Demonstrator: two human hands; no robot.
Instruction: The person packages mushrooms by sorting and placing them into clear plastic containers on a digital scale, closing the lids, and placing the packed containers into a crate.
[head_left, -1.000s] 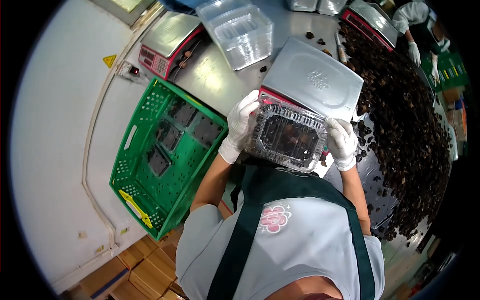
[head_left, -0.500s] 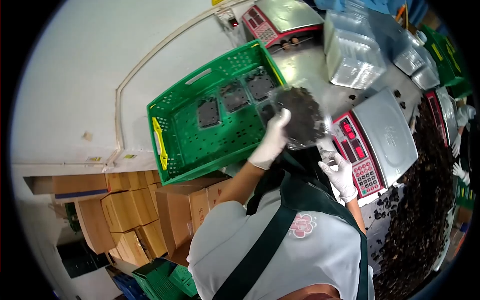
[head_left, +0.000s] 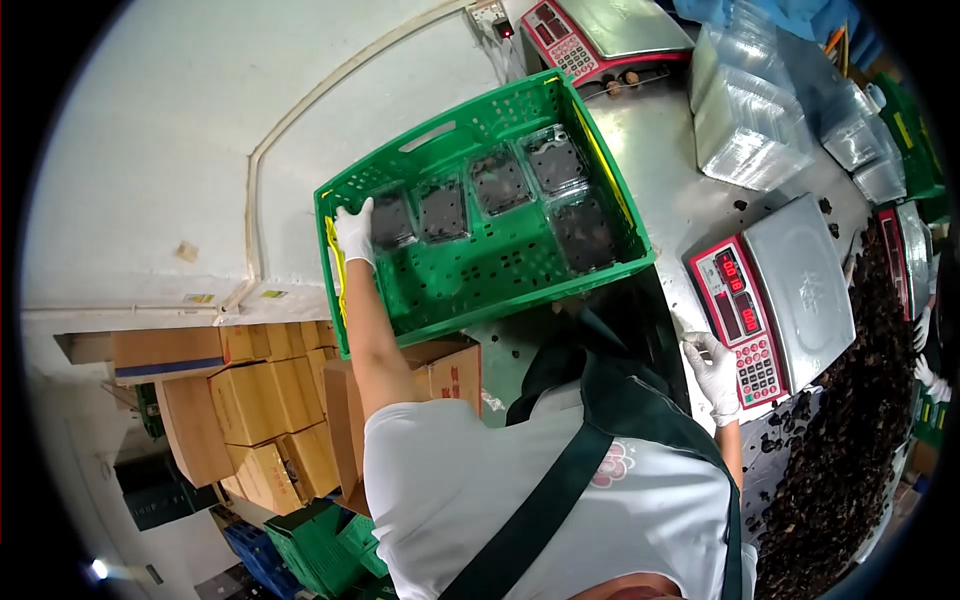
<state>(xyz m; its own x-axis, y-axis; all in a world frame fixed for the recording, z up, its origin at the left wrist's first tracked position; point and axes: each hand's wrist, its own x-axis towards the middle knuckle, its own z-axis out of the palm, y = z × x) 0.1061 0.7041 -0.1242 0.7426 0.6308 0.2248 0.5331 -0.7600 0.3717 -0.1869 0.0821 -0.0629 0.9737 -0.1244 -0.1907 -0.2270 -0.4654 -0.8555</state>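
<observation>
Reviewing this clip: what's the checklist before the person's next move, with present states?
1. Clear plastic boxes with dark contents inside green perforated plastic crate: ok, five show.
2. White-gloved left hand clear of nearest box: not ok, fingers at its edge.
3. White-gloved right hand empty: ok, nothing visible in it.
4. Red scale with silver metal platform unloaded: ok.
5. Boxes fully closed: cannot tell.

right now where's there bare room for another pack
Free: green crate's floor, below the row of four packs and left of the fifth; steel table, between crate and clear container stack. Crowded: crate's far side; table under dark heap.
</observation>
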